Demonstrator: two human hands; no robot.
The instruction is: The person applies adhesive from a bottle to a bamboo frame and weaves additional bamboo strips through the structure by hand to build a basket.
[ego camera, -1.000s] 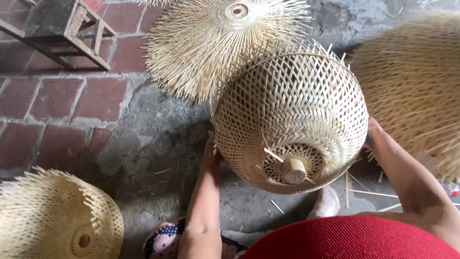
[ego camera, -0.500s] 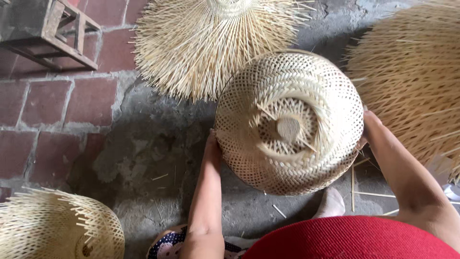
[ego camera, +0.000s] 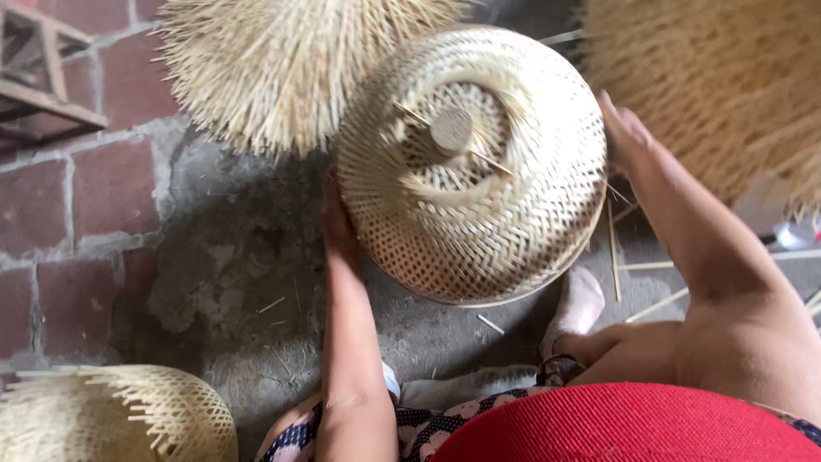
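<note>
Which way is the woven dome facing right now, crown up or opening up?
Crown up: the woven dome shows its closed top and central wooden plug to the camera.

A worn outdoor-looking work floor of red brick and grey cement, seen from above in soft daylight.

Below me, red brick paving (ego camera: 103, 188) with pale mortar lines fills the left side, meeting a rough, stained grey cement patch (ego camera: 239, 282) strewn with thin bamboo slivers (ego camera: 491, 323). A wooden stool frame (ego camera: 38, 77) stands at the upper left corner. Unfinished woven bamboo shades (ego camera: 282, 60) with bristling loose ends lie around the edges.
</note>
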